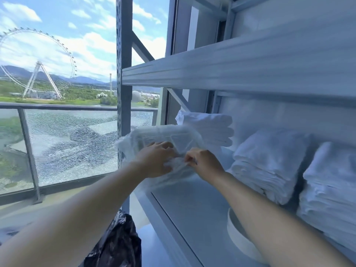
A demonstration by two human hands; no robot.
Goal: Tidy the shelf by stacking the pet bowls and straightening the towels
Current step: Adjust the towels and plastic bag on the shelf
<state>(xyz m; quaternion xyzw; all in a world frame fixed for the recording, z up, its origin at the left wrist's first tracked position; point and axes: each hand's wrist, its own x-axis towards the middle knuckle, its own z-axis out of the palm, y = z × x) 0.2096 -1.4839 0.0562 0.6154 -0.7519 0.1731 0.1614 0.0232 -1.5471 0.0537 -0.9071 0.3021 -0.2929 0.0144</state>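
A pet bowl wrapped in clear plastic (163, 135) sits at the left end of the grey metal shelf (192, 205). My left hand (154, 160) grips the plastic wrap on its front side. My right hand (202, 162) pinches the same wrap just to the right. Behind the bowl lies a stack of folded white towels (210, 128). Two more white towel stacks stand to the right, one (269, 162) in the middle and one (331, 191) at the right edge. A white bowl (238, 236) rests on the shelf under my right forearm, partly hidden.
An upper shelf board (231, 70) hangs close above. A shelf upright (124, 74) stands at the left end. A black plastic bag (117, 245) lies on the floor below. Beyond is a balcony railing with cracked glass (73, 143).
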